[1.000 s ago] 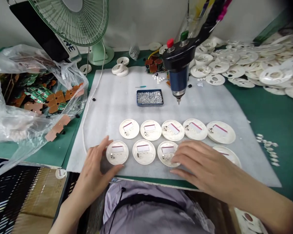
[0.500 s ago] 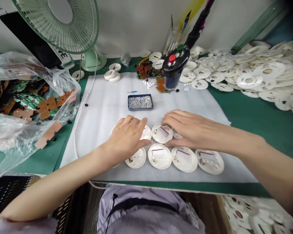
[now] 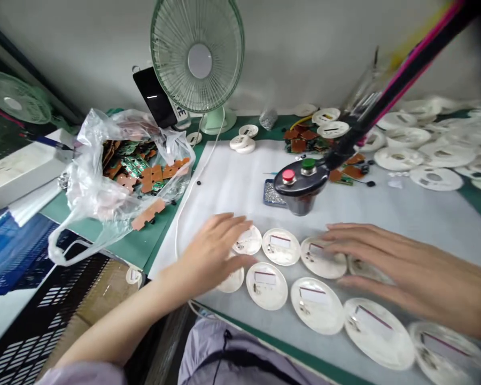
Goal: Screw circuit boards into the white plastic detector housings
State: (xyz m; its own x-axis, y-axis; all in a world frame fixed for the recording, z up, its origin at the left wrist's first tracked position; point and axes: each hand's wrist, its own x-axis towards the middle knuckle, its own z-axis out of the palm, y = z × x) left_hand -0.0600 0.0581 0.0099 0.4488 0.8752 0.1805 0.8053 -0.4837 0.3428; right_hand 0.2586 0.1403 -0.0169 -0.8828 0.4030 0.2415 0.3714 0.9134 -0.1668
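Observation:
Two rows of white round discs (image 3: 266, 285) with small labels lie on a white foam sheet (image 3: 228, 184). My left hand (image 3: 212, 252) rests flat with fingers stretched over the left end of the rows, touching a back-row disc (image 3: 249, 242). My right hand (image 3: 388, 259) lies flat with fingers spread over back-row discs (image 3: 319, 258) further right. Neither hand grips anything. A hanging black screwdriver (image 3: 302, 184) with a red and a green button is just behind the discs.
A blue tray of screws (image 3: 271, 195) sits behind the screwdriver. A plastic bag of circuit boards (image 3: 128, 171) lies at left, a green fan (image 3: 198, 56) and a phone (image 3: 155, 104) at the back, piles of white discs (image 3: 425, 155) at right, a black crate (image 3: 36, 321) below left.
The view has swung to the left. Both hands moved from the front row to the back row and now lie flat on the discs, the right hand further right.

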